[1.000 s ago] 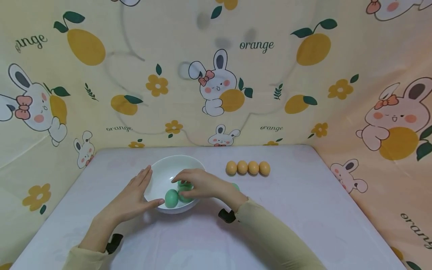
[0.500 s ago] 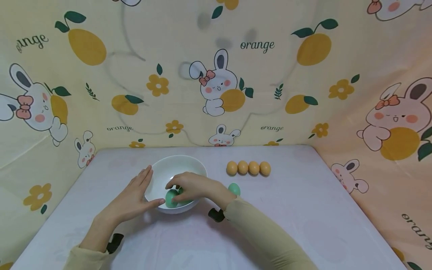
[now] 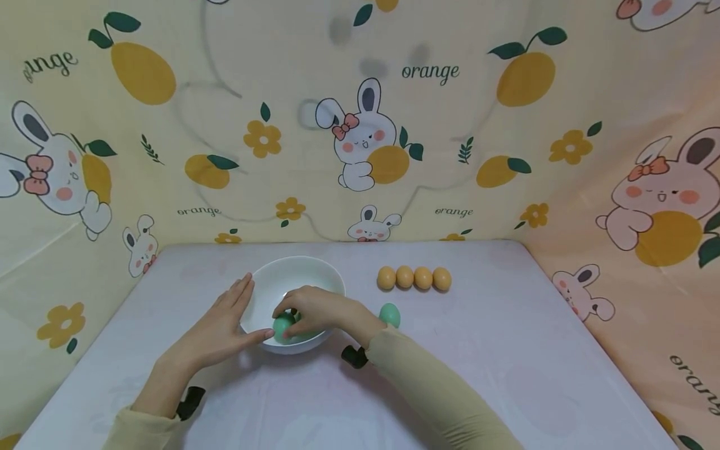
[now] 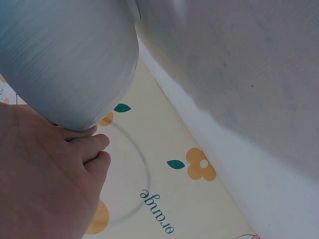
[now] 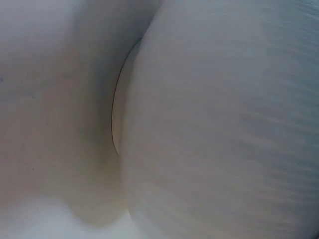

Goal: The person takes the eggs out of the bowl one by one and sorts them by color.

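Note:
A white bowl (image 3: 264, 292) stands left of the table's middle with green eggs inside. My right hand (image 3: 323, 309) reaches over its right side, thumb and fingertips curled round a green egg (image 3: 281, 324) near the left front of the bowl. Other green eggs there are mostly hidden beneath that hand. With straight fingers, my left hand (image 3: 220, 326) lies along the bowl's left side, its thumb at the front rim. The left wrist view has this hand against the bowl's outer wall (image 4: 75, 59). Only the bowl's outer wall (image 5: 214, 119) and the table fill the right wrist view.
Behind and right of the bowl, several light-brown eggs (image 3: 423, 279) stand in a row. Another green egg (image 3: 390, 315) lies on the white-covered table (image 3: 478, 350), just beyond my right wrist. A printed cloth (image 3: 281, 87) hangs behind and at the sides.
My right hand has moved left inside the bowl and closed its fingertips on the leftmost green egg. The green egg on the table is now more exposed. My left hand stays at the bowl.

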`<state>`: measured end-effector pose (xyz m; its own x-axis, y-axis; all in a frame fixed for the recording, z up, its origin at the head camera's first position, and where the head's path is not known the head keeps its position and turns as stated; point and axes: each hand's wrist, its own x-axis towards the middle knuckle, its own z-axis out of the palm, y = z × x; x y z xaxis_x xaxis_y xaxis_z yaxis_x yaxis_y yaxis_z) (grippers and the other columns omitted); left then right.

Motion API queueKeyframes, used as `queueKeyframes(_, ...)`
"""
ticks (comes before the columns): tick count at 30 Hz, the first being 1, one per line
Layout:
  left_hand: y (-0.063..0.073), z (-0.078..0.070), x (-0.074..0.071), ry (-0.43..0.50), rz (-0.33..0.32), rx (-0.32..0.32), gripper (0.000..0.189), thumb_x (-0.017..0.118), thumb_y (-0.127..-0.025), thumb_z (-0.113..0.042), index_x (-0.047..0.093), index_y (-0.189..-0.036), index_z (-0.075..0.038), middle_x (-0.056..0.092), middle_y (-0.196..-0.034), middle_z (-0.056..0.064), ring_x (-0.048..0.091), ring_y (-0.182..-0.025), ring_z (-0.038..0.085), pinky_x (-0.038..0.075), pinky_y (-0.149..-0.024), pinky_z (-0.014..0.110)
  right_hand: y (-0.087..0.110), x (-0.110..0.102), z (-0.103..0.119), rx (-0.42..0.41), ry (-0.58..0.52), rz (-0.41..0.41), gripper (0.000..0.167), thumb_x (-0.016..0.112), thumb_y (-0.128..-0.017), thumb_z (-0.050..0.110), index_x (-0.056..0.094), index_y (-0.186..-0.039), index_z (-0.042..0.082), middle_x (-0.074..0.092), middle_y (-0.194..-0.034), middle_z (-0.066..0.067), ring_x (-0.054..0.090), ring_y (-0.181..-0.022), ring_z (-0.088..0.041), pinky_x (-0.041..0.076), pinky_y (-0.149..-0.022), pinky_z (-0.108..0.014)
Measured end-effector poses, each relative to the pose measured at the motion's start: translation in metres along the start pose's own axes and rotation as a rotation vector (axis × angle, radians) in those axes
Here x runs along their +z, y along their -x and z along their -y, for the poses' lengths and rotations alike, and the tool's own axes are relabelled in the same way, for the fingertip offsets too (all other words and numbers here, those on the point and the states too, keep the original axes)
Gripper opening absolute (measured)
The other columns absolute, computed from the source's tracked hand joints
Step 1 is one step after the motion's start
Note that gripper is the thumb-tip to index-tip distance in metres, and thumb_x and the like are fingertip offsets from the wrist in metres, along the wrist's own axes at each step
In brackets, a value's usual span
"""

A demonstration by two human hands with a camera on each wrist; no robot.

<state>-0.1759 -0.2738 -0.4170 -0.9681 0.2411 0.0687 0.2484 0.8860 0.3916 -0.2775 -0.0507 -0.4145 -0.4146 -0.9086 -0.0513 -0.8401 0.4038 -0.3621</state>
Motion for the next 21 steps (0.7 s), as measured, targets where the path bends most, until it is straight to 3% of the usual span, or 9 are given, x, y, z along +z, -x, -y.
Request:
queueKeyframes(11,-0.0010,-0.0012,-0.0001,-0.014,0.000,-0.007,0.115,0.065,-0.091,-0.070,0.017,-0.163,0.006,0.011,-0.172,0.023,0.015,-0.156,0.049,0.024,-0.121,0.069,0.0007,-0.0001,-0.0001,0.005,-0.016,-0.005,0.042,0.083,-0.092,0.031,0.074,-0.129,0.016,0.073,-0.122,0.006,0.062,-0.102,0.000,0.048,-0.093,-0.014)
queueKeyframes(21,-0.0012,0.0013,0.0019,-0.005,0.001,-0.003,0.119,0.063,-0.089,-0.075,0.016,-0.163,0.006,0.011,-0.173,0.022,0.015,-0.156,0.048,0.024,-0.120,0.070,0.0048,0.0005,-0.0001,0.020,-0.020,-0.071,0.044,0.078,-0.095,0.032,0.070,-0.136,0.017,0.068,-0.133,0.004,0.061,-0.120,-0.004,0.046,-0.106,-0.018)
